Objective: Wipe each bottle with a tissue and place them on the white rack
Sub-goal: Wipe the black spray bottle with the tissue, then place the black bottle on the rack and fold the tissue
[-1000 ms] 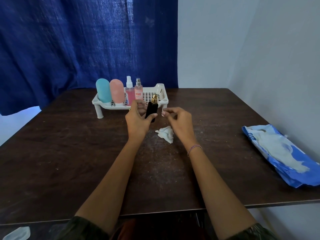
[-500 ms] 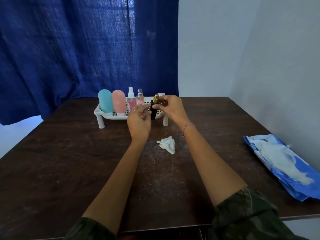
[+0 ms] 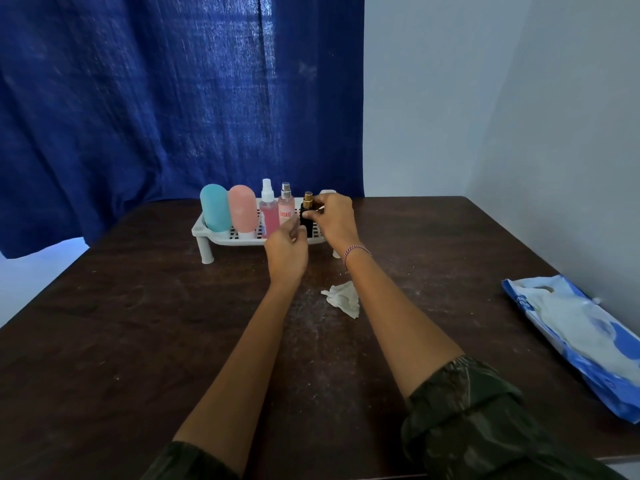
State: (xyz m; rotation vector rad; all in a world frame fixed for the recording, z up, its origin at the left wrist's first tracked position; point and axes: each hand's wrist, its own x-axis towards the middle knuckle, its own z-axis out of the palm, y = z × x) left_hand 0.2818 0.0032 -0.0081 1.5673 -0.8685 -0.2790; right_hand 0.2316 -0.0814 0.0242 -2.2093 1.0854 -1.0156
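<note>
Head view: the right hand point(image 3: 334, 220) pinches the black bottle point(image 3: 306, 218) near its gold cap, upright on the white rack point(image 3: 225, 239) beside a pink spray bottle point(image 3: 286, 216). The left hand point(image 3: 285, 252) hovers just in front, fingers loose, holding nothing. A crumpled tissue point(image 3: 341, 299) lies between the forearms; bare tabletop point(image 3: 121, 323) spreads leftward.

A white rack point(image 3: 221, 239) on short legs stands at the far side of the table. On it, upright in a row from the left, are a teal bottle point(image 3: 214, 209), a pink bottle point(image 3: 242, 211), a clear spray bottle point(image 3: 268, 213) of pink liquid and a pink spray bottle point(image 3: 286, 209) with a silver top. Next to them is a black bottle point(image 3: 306, 216) with a gold top, upright and pinched by the right hand point(image 3: 334, 218). A crumpled white tissue point(image 3: 341, 297) lies on the table nearer the person.
</note>
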